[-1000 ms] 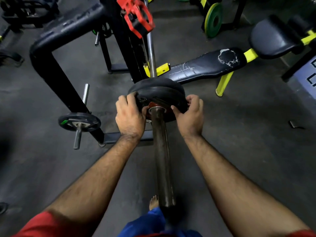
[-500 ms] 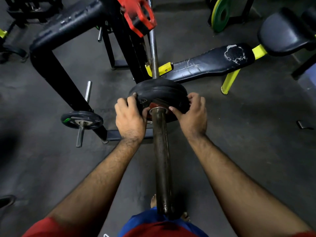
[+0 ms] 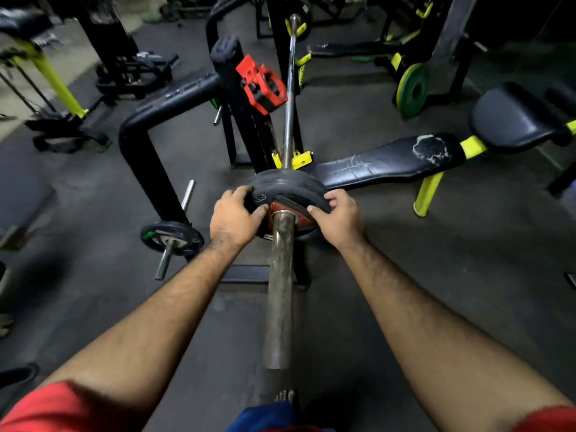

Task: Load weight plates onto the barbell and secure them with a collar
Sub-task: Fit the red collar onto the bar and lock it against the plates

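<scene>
A black weight plate (image 3: 285, 187) with a red hub sits on the barbell sleeve (image 3: 279, 288), which points toward me from the rack. My left hand (image 3: 235, 218) grips the plate's left rim. My right hand (image 3: 338, 215) grips its right rim. The thin barbell shaft (image 3: 290, 98) runs away behind the plate. A red collar (image 3: 261, 85) rests on top of the black rack upright, left of the shaft and beyond the plate.
A small black plate (image 3: 171, 238) hangs on a storage peg at the left. A worn black bench (image 3: 389, 162) with yellow legs lies to the right. A green-rimmed plate (image 3: 413, 88) leans at the far right. Dark floor lies below, with my bare foot (image 3: 285, 395) near the sleeve's end.
The view has tilted up, showing more of the gym beyond the rack. Both hands stay on the plate's rim at the inner end of the sleeve.
</scene>
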